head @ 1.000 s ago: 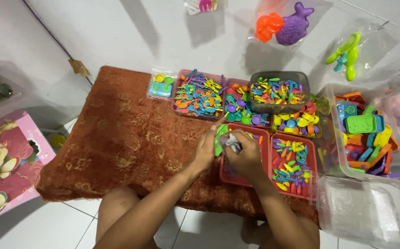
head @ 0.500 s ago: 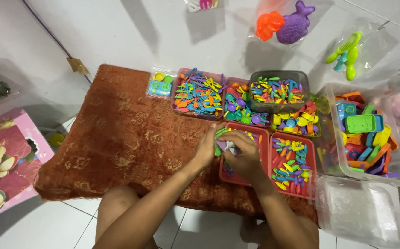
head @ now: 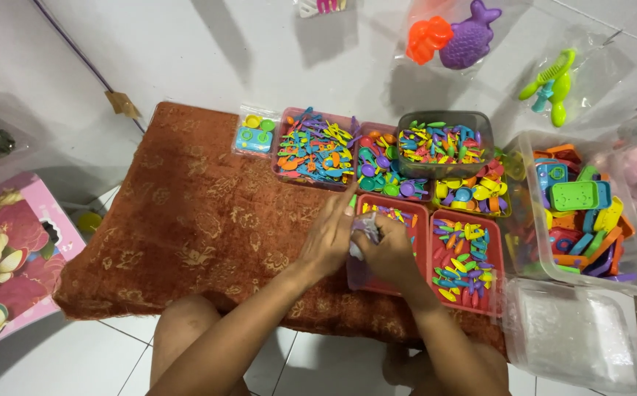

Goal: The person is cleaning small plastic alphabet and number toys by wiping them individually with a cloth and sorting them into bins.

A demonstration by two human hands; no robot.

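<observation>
My left hand (head: 328, 236) and my right hand (head: 389, 253) press together around a small clear plastic bag (head: 366, 226) with tiny toy pieces in it. They hover over the left red tray (head: 362, 282), which holds small colourful pieces. My left fingers stretch flat toward the tray's far corner, and a bit of green plastic (head: 349, 210) shows beside them. My right fingers curl over the bag and hide most of it. A second red tray (head: 500, 249), full of small coloured utensils, sits just right of my hands.
On the rust-coloured rug (head: 201, 213) stand a pink tray of utensils (head: 315, 150), a tray of toy spoons (head: 381, 165), a dark clear tub (head: 443, 143) and a cup tray (head: 472, 194). A clear bin of bigger toys (head: 582, 205) stands at the right. A pink box (head: 10, 257) lies at the left.
My hands have closed tighter around the bag and dropped slightly toward the red tray. The green piece seen in my left hand is now mostly covered.
</observation>
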